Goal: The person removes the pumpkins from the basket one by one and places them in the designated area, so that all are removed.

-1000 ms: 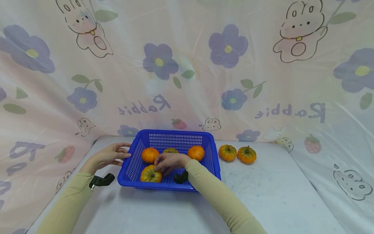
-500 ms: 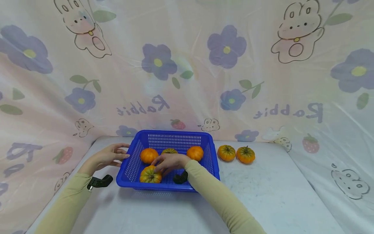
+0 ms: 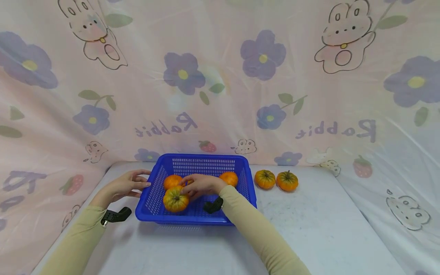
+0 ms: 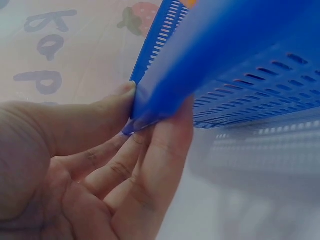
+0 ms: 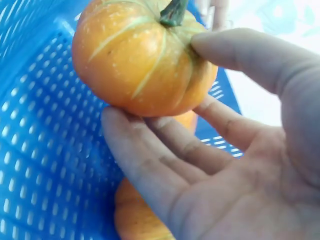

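A blue slotted basket stands on the pale table. My right hand reaches into it and holds a small orange-green pumpkin, lifted off the basket floor, between thumb and fingers. Two more orange pumpkins lie in the basket, one at the back left and one at the back right; another is partly hidden behind my hand. My left hand grips the basket's left rim, with the thumb on one side and the fingers on the other.
Two small orange-green pumpkins sit on the table just right of the basket. A flower-and-rabbit printed sheet hangs behind and around the table. The table's front and right stretch shows bare surface.
My right hand has raised the front-left pumpkin up off the basket floor. The left hand keeps its hold on the rim.
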